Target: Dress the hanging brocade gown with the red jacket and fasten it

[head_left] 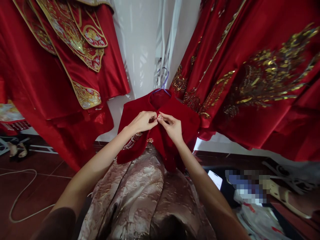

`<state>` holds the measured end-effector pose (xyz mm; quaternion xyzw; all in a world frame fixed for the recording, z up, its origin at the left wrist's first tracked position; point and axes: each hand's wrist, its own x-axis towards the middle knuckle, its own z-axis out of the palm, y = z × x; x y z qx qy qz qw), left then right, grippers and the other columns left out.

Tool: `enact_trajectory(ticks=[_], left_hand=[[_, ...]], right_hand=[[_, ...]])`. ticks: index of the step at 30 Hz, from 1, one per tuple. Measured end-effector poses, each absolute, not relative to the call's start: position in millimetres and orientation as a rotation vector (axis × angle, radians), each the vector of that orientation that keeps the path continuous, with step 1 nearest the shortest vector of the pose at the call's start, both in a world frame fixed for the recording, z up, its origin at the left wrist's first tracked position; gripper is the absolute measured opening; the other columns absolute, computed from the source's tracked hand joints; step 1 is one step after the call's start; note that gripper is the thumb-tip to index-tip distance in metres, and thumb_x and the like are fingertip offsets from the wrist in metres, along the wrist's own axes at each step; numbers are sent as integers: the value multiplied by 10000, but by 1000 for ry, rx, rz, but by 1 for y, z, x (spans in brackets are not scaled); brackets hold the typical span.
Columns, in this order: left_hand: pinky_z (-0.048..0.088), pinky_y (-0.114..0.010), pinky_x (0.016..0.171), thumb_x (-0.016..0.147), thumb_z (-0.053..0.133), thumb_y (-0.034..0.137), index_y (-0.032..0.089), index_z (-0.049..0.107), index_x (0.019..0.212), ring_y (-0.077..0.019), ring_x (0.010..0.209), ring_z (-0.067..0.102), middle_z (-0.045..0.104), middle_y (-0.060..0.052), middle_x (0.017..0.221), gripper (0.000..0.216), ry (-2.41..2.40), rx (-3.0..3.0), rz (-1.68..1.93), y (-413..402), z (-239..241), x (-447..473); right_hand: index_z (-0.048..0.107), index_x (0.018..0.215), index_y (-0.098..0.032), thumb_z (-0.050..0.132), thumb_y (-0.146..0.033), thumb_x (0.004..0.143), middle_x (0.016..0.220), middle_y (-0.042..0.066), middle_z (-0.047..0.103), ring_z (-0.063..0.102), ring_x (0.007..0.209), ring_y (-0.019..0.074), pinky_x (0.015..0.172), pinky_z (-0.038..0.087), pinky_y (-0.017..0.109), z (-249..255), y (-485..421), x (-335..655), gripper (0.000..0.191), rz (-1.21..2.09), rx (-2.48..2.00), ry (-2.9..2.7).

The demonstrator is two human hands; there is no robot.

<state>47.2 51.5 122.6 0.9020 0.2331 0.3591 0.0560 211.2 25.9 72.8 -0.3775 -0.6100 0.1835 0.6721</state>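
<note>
A small red velvet cape [187,121] hangs on a purple hanger [163,81] over a pale gold brocade skirt [140,193]. Both my hands meet at the cape's front opening. My left hand [142,121] pinches the left edge of the cape with fingers closed. My right hand [172,126] pinches a small pearl-like clasp [160,116] on the right edge. A second clasp [150,140] sits lower on the front, and a beaded tassel [131,141] hangs at the cape's left side.
Large red gowns with gold embroidery hang at the left [62,66] and right [262,76], close on both sides. A white wall [140,50] lies behind. A white cable [22,193] curls on the dark red floor; shoes [17,150] stand far left. Bags and clutter [250,196] lie lower right.
</note>
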Motion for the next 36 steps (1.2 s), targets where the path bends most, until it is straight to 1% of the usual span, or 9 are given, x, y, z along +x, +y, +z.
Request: enact_trajectory(ticks=[9,12,15,17,19,21,24,28,36], left_hand=[[423,-242,639,814,483,224,161,565,786,-114,640,538,593,-12,731,107,670,2611,1080,57,110,54],[482,-257,670,854,431,274,172,578,910,-129,717,593,626,-32,833,188,698,2166,1072,57,89,63],[531,-299,712,867,406,309,168,560,1052,-152,802,635,632,-79,1010,279,562,1705,957,55,72,67],[541,-339,760,860,425,328,159,561,1091,-176,863,643,621,-111,1094,317,460,1535,916,51,66,64],[538,-356,796,857,438,357,158,577,1103,-192,920,636,617,-125,1133,346,412,1472,917,46,65,58],[541,-342,784,849,454,381,159,603,1082,-182,894,640,635,-123,1102,354,450,1494,956,42,63,49],[541,-282,693,804,519,340,161,638,967,-130,737,627,660,-81,936,269,685,1580,1179,44,54,34],[498,-217,620,685,602,197,171,585,791,-95,654,580,611,-5,769,111,1040,1596,1567,59,29,16],[476,-207,590,638,680,258,184,490,824,-89,641,578,589,7,792,276,1054,1711,1541,56,9,15]], right_hand=[[627,1145,-189,591,-334,795,1107,98,609,627,915,181,832,544,361,71,27,215,381,351,-942,-1484],[444,1346,-240,535,-280,817,1248,106,500,559,1073,197,921,500,389,62,13,208,538,230,-993,-1559],[200,1460,-264,587,-206,751,1431,103,323,345,1307,254,1059,358,459,44,-6,199,810,36,-1085,-1677],[157,1469,-259,560,-147,739,1506,88,189,229,1369,272,1079,316,475,32,-16,196,841,-65,-1149,-1735],[193,1458,-254,474,-97,763,1507,82,200,259,1359,253,1067,332,456,22,-20,198,766,-119,-1174,-1736],[262,1428,-231,412,-90,791,1408,106,379,418,1253,216,1014,394,415,19,-20,207,669,-137,-1183,-1641],[470,1256,-196,476,-189,803,1040,86,614,588,925,196,861,473,379,28,-18,232,453,-163,-1281,-1436],[574,965,-198,585,-310,761,714,8,597,561,651,161,673,465,330,56,-19,267,234,-50,-1409,-1318],[516,909,-203,639,-320,735,674,-34,532,502,594,101,558,394,228,121,-45,245,243,401,-1064,-1536]])
